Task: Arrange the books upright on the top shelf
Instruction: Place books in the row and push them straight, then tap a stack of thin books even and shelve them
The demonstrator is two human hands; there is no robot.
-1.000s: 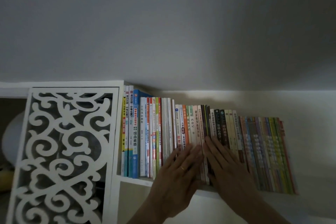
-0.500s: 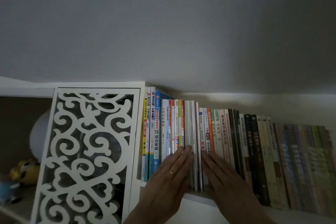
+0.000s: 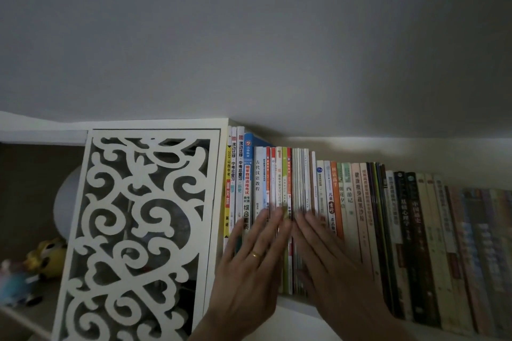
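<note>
Both flat, open-fingered, left hand [image 3: 253, 260] and right hand [image 3: 329, 255] seemingly press the upright books [image 3: 304, 191].

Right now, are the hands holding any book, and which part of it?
No book is held. The left hand and right hand lie flat, fingers straight, against the spines of the upright books.

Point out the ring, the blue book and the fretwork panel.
ring [image 3: 256, 254], head view, gold band on the left hand's finger
blue book [image 3: 248, 174], head view, spine
fretwork panel [image 3: 138, 230], head view, white scrollwork
</note>
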